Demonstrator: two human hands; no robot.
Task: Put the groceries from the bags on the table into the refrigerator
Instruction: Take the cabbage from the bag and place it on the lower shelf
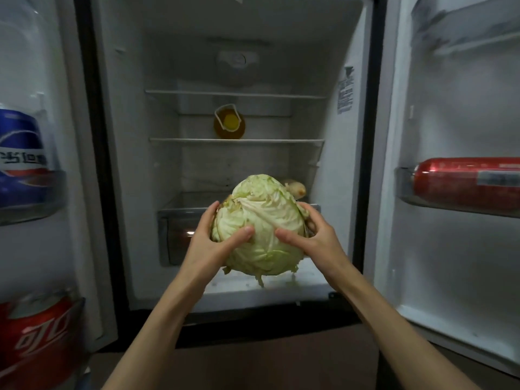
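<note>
A large pale green cabbage (261, 220) is held in front of the open refrigerator (236, 66), level with its bottom drawer (171, 220). My left hand (211, 243) grips the cabbage's left side with the thumb across its front. On the right side, my right hand (312, 237) clasps it, fingers wrapped behind. Both refrigerator doors stand wide open. A pale round vegetable (297, 188) peeks out behind the cabbage on the lowest shelf.
A yellow-capped oil bottle (229, 122) lies on the middle shelf. The left door holds a blue cola bottle (21, 161) above a red cola bottle (36, 333). A red sausage-shaped package (467, 178) lies in the right door bin.
</note>
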